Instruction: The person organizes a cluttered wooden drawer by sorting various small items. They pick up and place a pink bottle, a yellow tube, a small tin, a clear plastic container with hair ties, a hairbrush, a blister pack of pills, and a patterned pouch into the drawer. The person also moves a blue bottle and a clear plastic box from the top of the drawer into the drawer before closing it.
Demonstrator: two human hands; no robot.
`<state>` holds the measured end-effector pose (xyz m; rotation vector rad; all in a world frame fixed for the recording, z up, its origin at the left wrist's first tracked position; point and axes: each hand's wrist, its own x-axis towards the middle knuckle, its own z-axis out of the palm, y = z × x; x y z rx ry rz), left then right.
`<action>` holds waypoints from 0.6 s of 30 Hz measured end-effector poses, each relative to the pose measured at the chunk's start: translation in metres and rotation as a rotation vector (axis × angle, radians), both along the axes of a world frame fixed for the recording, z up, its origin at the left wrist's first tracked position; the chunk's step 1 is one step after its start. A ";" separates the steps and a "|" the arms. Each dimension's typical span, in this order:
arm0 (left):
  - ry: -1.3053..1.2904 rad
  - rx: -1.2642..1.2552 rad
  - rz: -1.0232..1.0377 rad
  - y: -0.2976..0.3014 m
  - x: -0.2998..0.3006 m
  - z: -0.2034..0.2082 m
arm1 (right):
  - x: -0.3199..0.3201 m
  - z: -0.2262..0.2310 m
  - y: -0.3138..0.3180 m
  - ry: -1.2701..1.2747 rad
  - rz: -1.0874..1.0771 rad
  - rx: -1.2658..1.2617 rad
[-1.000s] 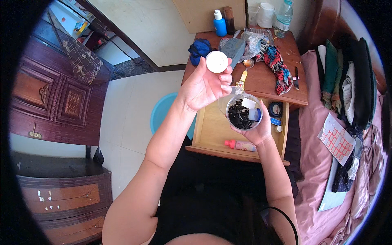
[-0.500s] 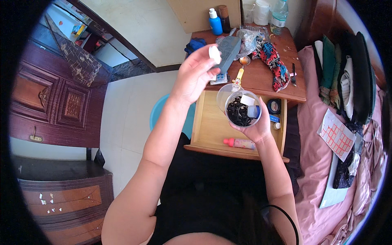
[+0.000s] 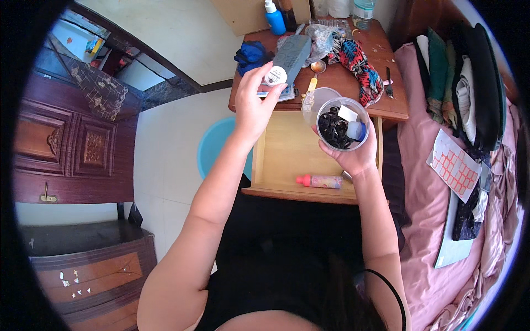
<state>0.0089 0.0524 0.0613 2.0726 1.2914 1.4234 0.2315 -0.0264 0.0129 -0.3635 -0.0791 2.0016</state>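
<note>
Head view: left hand pinching small white disc; right hand gripping clear plastic tub of black bands over drawer.

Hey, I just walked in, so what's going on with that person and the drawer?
The person's left hand holds up a small, round white item by its edges. The right hand holds a clear tub with dark pieces and a blue-and-white item inside. Both hands are raised, with the drawer open below the cluttered table. A pink-capped bottle lies in the drawer.
</note>
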 end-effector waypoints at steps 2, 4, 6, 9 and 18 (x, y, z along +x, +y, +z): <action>-0.052 -0.095 -0.006 0.000 0.002 -0.001 | 0.000 0.002 -0.001 -0.018 -0.014 -0.020; 0.018 0.053 0.017 0.007 0.000 -0.007 | -0.002 0.001 -0.001 0.007 0.005 -0.003; 0.070 0.132 0.054 0.019 0.001 -0.012 | -0.003 -0.001 -0.001 0.046 0.026 0.026; 0.155 0.165 0.137 0.038 0.005 -0.021 | -0.004 0.004 -0.004 -0.017 -0.002 -0.028; -0.068 -0.137 -0.088 -0.002 0.016 -0.020 | -0.006 0.004 -0.001 0.083 0.018 -0.049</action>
